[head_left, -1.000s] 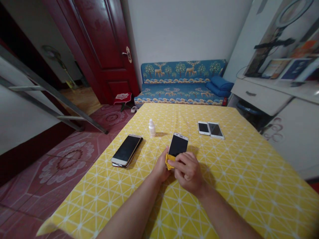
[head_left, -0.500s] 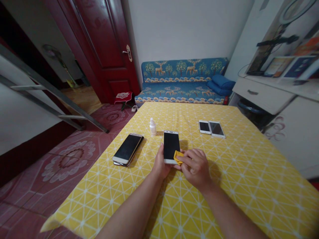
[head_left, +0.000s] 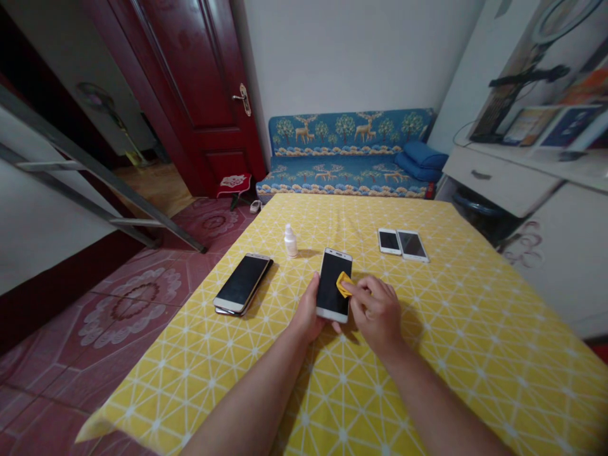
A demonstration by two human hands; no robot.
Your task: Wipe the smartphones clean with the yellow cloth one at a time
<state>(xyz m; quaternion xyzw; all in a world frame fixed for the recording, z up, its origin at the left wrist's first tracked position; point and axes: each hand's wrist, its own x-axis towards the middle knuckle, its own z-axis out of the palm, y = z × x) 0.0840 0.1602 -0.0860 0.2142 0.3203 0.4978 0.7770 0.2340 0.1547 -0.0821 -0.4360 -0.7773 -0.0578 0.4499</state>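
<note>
A white smartphone (head_left: 331,288) with a dark screen rests in my left hand (head_left: 308,311), the thumb along its left edge and fingers beneath it. My right hand (head_left: 380,311) pinches a small yellow cloth (head_left: 344,284), which lies against the right side of the screen. Left of the hands, a gold-edged smartphone (head_left: 243,280) lies on top of another phone, mostly hidden. Beyond my left hand a small white bottle (head_left: 291,243) stands upright. Two white phones lie side by side at the right: a smaller phone (head_left: 389,240) and a larger phone (head_left: 412,245).
A yellow patterned cloth covers the table (head_left: 451,316). Past its far edge stands a blue sofa (head_left: 342,171) with deer print. A metal ladder (head_left: 95,171) leans at the left, near a red door (head_left: 209,82). A white cabinet (head_left: 503,180) stands at the right.
The held phone has tilted, its top swinging to the right. My right hand has moved the cloth from the lower right corner up the screen.
</note>
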